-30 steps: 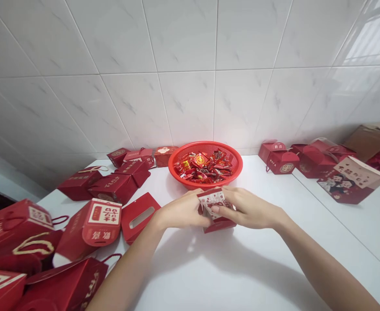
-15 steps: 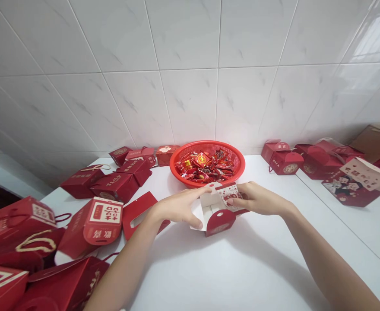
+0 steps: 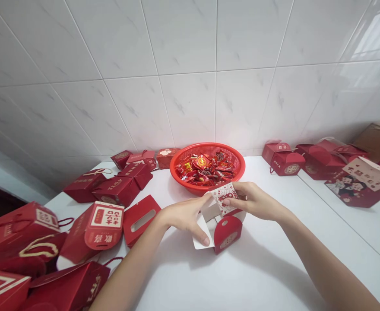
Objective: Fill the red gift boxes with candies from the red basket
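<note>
A small red paper gift box [image 3: 228, 235] stands on the white table with its top open, showing a pale inside. My left hand [image 3: 184, 216] grips its left side, the thumb lying along a white flap [image 3: 201, 231]. On the far right side, my right hand [image 3: 256, 201] pinches a white flap with a red floral pattern [image 3: 224, 199], thumb on its face and fingers behind. This patterned flap leans partly over the opening. Just beyond both hands sits a red plastic basket [image 3: 177, 172] holding many red-wrapped candies [image 3: 206, 166].
Red gift boxes [image 3: 104, 222] crowd the left side, among them a flat red box with a slot [image 3: 141, 218]. More red boxes [image 3: 283, 157] stand at the right, by a box with cartoon figures [image 3: 360, 183] and a brown carton [image 3: 376, 140]. A tiled wall [image 3: 190, 108] rises behind.
The gift box has shifted slightly toward me and to the right, together with both hands. Its patterned flap now stands more to the left, over the opening.
</note>
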`<state>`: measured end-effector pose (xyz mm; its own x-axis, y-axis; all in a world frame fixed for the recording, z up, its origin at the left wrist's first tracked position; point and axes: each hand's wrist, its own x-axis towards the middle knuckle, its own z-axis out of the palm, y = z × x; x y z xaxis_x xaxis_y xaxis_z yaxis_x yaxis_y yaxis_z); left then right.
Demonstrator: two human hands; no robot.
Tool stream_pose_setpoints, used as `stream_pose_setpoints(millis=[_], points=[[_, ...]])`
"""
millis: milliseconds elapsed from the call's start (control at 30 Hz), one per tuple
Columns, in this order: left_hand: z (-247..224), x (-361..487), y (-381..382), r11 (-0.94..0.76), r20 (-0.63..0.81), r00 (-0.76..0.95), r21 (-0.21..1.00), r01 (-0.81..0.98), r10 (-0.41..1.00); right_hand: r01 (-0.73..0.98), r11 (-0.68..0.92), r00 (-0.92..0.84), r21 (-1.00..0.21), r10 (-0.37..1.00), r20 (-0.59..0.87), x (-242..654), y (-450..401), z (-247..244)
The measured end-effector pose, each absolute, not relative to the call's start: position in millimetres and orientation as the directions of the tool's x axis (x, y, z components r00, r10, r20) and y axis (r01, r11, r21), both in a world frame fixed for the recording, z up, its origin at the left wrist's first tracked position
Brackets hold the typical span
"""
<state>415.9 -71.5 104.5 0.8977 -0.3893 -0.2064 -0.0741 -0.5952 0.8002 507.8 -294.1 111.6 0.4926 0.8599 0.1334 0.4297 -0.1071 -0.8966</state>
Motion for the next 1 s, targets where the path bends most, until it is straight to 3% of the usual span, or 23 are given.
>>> stream_pose_setpoints(millis=[133, 233, 367, 500, 600, 733, 1000], points=[[113, 411, -78, -0.595, -0.181, 0.891, 0.796, -0.117, -0.417, 0.507, -0.086, 0.609, -0.858, 0.74, 0.285, 499, -297, 120], [124, 406, -77, -0.648, -0.17, 0.92, 0.754, -0.108, -0.352, 0.372, 0.052, 0.693, -0.927, 0.649, 0.315, 496, -298, 125], [134, 414, -65, -0.691, -0.012, 0.992, 0.719, -0.077, -0.123, 0.124, 0.237, 0.779, -0.963, 0.578, 0.243, 505, -295, 123], [132, 453, -44, -0.782, 0.168, 0.982, 0.622, -0.039, 0.085, 0.009, 0.317, 0.858, -0.948, 0.484, 0.17, 525, -282, 119], [121, 489, -36, -0.847, 0.115, 0.989, 0.532, 0.017, 0.092, -0.051, 0.401, 0.912, -0.914, 0.391, 0.121, 545, -264, 116], [102, 525, -39, -0.836, -0.053, 0.998, 0.546, 0.056, 0.032, -0.1, 0.445, 0.941, -0.89, 0.332, 0.06, 568, -241, 111], [83, 547, -30, -0.799, 0.01, 0.983, 0.583, 0.145, 0.185, -0.255, 0.459, 0.935, -0.851, 0.342, -0.095, 592, -221, 94]])
